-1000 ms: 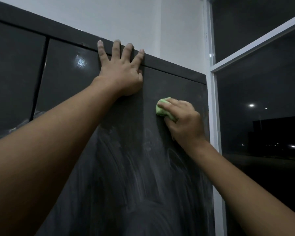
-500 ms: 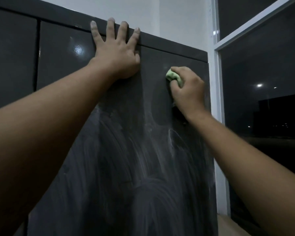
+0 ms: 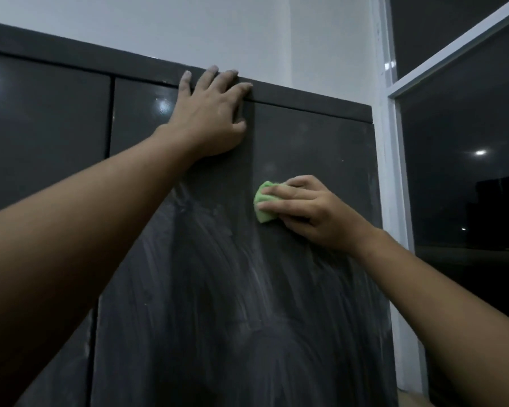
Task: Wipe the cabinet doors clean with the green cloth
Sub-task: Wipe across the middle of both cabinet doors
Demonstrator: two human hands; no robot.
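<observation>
A dark grey cabinet door (image 3: 312, 148) fills the middle of the view, streaked with pale wipe marks lower down. My right hand (image 3: 309, 212) grips a bunched green cloth (image 3: 263, 207) and presses it against the door's upper right part. My left hand (image 3: 209, 113) lies flat with spread fingers on the door's top, fingertips over the cabinet's top rail (image 3: 306, 102). Most of the cloth is hidden under my right fingers.
More dark glossy doors (image 3: 41, 136) stand to the left. A white wall (image 3: 218, 33) rises behind the cabinet. A white window frame (image 3: 391, 171) and dark glass (image 3: 465, 171) run right beside the cabinet's right edge.
My right hand has brought the cloth down the door from near its top corner and turned its fingers to the left. My left hand has stayed pressed at the top.
</observation>
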